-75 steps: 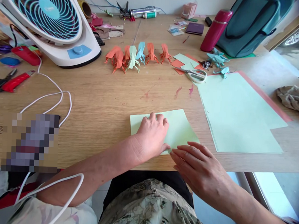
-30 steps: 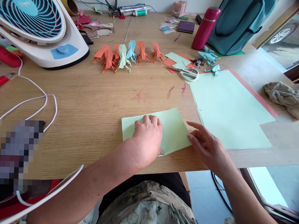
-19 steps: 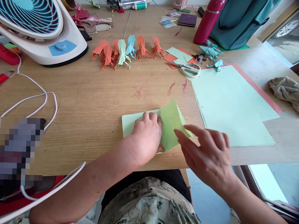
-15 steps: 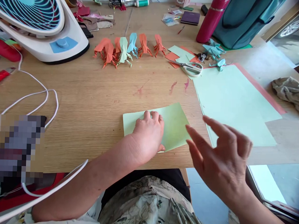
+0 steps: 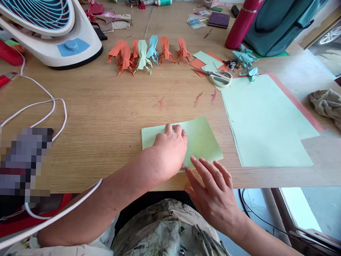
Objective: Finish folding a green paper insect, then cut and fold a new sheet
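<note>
A folded sheet of light green paper lies on the table near its front edge. My left hand is on top of it, fingers bent and pressing it down, with the thumb by the near edge. My right hand lies at the paper's near edge with its fingers stretched out. Its fingertips touch the lower part of the sheet. To the right lies a stack of larger green sheets, with red paper showing beneath. White-handled scissors rest at the stack's upper left corner.
Several folded paper figures stand in a row at the back. A white fan is at the left, with a white cable below it. A red bottle and a teal bag stand back right; a crumpled cloth lies right.
My right hand has come left and down from above the paper's right side onto its near edge, and its fingers have straightened. My left hand stays on the paper.
</note>
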Tool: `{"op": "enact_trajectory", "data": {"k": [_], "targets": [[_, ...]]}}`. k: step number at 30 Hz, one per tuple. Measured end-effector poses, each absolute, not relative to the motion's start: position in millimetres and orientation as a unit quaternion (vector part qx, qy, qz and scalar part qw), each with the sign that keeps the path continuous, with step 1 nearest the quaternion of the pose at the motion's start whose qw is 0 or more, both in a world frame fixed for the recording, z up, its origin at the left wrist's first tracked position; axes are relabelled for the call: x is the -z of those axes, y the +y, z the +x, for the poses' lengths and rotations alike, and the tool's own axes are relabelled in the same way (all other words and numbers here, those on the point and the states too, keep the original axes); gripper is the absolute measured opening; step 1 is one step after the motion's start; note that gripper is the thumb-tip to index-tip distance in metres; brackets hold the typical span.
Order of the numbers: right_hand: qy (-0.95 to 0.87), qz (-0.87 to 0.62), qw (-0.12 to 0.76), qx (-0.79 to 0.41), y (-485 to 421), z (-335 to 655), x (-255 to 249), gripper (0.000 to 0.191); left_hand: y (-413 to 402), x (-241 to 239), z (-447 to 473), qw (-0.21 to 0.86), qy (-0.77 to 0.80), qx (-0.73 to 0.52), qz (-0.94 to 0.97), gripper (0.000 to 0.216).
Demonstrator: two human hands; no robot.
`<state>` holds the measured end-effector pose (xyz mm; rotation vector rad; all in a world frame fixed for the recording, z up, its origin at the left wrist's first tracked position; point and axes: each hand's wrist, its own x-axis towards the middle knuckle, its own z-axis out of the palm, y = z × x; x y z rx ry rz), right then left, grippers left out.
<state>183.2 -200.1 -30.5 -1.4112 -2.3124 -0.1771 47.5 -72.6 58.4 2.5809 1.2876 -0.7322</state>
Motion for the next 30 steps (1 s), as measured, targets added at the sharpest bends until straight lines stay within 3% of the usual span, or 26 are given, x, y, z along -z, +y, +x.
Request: {"op": "enact_trajectory", "data": {"k": [30], "targets": [[-0.786,-0.588,0.144,0.125,-207.4,227.4,31.5,0.037,-70.0,-56.6,46.8,0.092,0.424,0.257,0.864,0.092]]}}
